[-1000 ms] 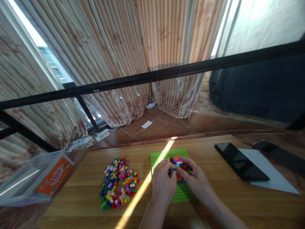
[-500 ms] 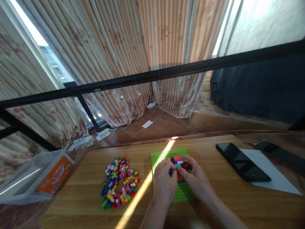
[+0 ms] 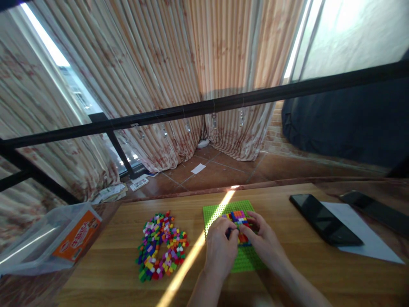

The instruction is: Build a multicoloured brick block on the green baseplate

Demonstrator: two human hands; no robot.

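Your view has tipped slightly, so the worktop (image 3: 108, 264) sits a little lower, while your 2 hands stay over the same spot. Your left hand (image 3: 220, 247) has its thumb and forefinger close together beside a small dark blue piece (image 3: 228, 232); you cannot tell whether they grip it. Your right hand (image 3: 267, 243) curves with thumb and forefinger apart over the multicoloured brick panel (image 3: 239, 214); any hold is hidden. That panel sits on the green studded baseplate (image 3: 246, 262), partly covered by your hands. Left of it, past a sunlit stripe (image 3: 182, 275), lies a loose pile of coloured bricks (image 3: 153, 247). To your right, a black smartphone (image 3: 326, 219) overlaps white paper (image 3: 364, 233). Farther off, a black rail (image 3: 204, 106) crosses before patterned curtains (image 3: 166, 64), with a white slip (image 3: 198, 169) on the tiled floor (image 3: 223, 172).
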